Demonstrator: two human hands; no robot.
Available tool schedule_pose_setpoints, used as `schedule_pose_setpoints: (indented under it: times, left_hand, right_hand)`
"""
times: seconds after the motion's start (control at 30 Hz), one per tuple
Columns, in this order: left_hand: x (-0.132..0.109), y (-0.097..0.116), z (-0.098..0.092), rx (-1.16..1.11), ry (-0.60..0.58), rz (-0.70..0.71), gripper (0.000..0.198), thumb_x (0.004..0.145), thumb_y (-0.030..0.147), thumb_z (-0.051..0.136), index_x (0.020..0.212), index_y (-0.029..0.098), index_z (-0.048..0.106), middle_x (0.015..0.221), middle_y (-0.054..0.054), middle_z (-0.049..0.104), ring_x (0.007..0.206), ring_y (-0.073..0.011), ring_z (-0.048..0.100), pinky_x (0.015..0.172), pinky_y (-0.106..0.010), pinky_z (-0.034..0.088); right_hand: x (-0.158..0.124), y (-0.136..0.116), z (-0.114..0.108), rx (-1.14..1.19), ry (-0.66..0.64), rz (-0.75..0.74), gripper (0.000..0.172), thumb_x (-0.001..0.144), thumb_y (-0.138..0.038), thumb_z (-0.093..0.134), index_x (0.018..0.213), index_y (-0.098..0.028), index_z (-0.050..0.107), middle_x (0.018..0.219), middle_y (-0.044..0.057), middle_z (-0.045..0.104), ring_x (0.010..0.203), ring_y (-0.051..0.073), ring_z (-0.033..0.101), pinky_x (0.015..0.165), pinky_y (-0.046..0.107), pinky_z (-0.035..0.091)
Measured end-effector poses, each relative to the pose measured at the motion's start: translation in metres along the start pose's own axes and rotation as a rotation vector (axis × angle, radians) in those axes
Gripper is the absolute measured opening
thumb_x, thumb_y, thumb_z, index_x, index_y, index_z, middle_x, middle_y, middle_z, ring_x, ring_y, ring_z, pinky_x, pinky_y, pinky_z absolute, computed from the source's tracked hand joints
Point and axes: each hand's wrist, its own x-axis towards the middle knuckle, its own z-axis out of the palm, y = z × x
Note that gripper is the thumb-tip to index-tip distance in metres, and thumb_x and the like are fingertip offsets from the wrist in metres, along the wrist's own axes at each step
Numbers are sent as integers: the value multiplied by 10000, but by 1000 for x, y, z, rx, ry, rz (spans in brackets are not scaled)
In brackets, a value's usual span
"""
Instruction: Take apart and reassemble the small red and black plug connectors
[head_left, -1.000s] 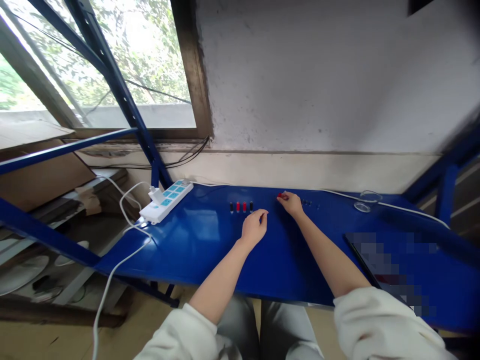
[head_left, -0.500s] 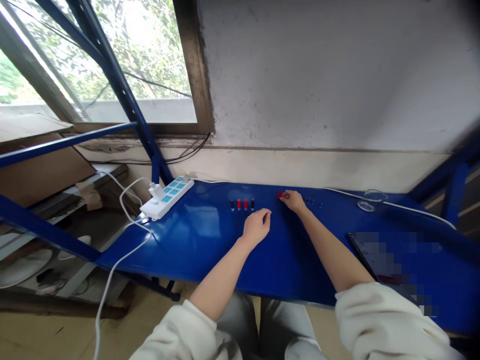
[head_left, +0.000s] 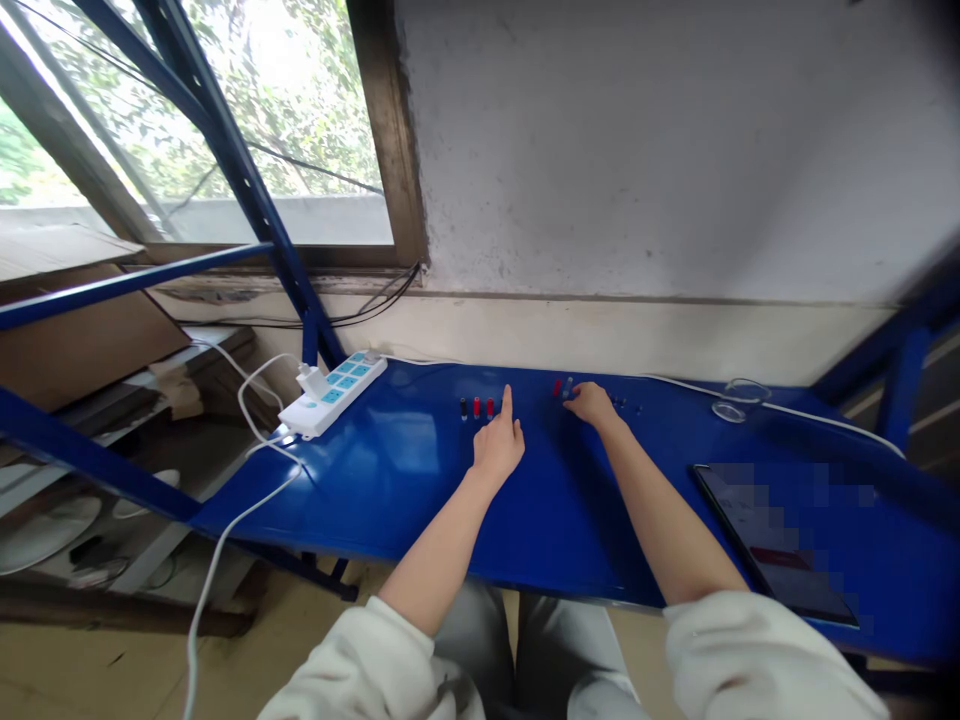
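On the blue metal shelf [head_left: 390,480] stands a row of small red and black pegs [head_left: 477,407]. My left hand [head_left: 496,440] lies just in front of this row, its index finger stretched out so the tip touches the right end of the row; the other fingers are curled and hold nothing. Farther right stand a red peg [head_left: 556,388] and a grey-blue peg [head_left: 568,385]. My right hand [head_left: 592,403] is curled with its fingertips pinched at the grey-blue peg. A few dark pegs [head_left: 619,403] lie just right of that hand.
A white power strip [head_left: 334,393] with a plugged-in white cable [head_left: 225,550] lies at the shelf's back left. A dark tablet [head_left: 772,540] rests at the front right, a clear ring-shaped thing [head_left: 731,408] at the back right. Blue frame beams [head_left: 247,200] cross the window on the left.
My left hand has moved forward from a loose fist and stretched its index finger to the peg row. My right hand has let the red peg stand and sits slightly right of it.
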Motion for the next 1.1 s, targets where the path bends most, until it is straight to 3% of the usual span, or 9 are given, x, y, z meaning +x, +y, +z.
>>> schedule_pose_setpoints:
  times: [0.13,0.27,0.37,0.47,0.67,0.83,1.1]
  left_hand:
    - [4,-6,1,5,-10,-42,574,849,269,359,1378,170,162,768,-96,614,627,-189,607,636,-279,451]
    - [7,-7,1,-45,63,-47,404,853,258,360,1251,200,395,1008,-143,591,717,-199,612,660,-299,455]
    - [8,-7,1,-241,120,-17,263,859,221,347,1069,195,504,929,-93,617,675,-157,597,650,-278,458]
    - [8,-4,3,-548,134,29,204,852,211,372,1020,185,486,827,-44,625,561,-94,555,599,-228,458]
    - [5,6,4,-853,5,83,185,843,259,388,988,164,454,813,-25,604,411,-33,475,461,-176,416]
    - [2,8,1,-799,-9,114,188,863,292,345,986,184,438,781,3,581,407,-33,464,463,-174,399]
    - [-1,7,-2,-488,77,130,266,900,355,247,892,197,461,666,13,549,548,-102,512,591,-223,392]
  right_hand:
    - [-31,-8,-8,-36,-4,-38,179,609,-294,644,719,-153,658,682,120,644,636,217,606,546,289,402]
    - [-66,-25,-10,143,38,-167,187,703,-337,554,756,-182,645,730,104,657,672,206,609,575,280,401]
    - [-85,-37,-4,304,71,-272,259,785,-393,442,838,-194,599,770,78,651,696,184,599,605,266,401]
    - [-95,-45,3,424,68,-200,406,815,-535,325,790,-196,547,680,59,622,612,172,573,563,258,386]
    - [-100,-51,9,733,3,-154,580,754,-705,206,573,-202,432,485,9,492,453,126,455,470,246,345]
    - [-103,-54,5,834,9,-151,566,720,-734,248,564,-210,396,452,-3,429,423,116,403,420,250,312]
    - [-108,-59,4,838,5,-142,548,714,-724,295,556,-207,386,463,-6,418,448,117,407,428,252,315]
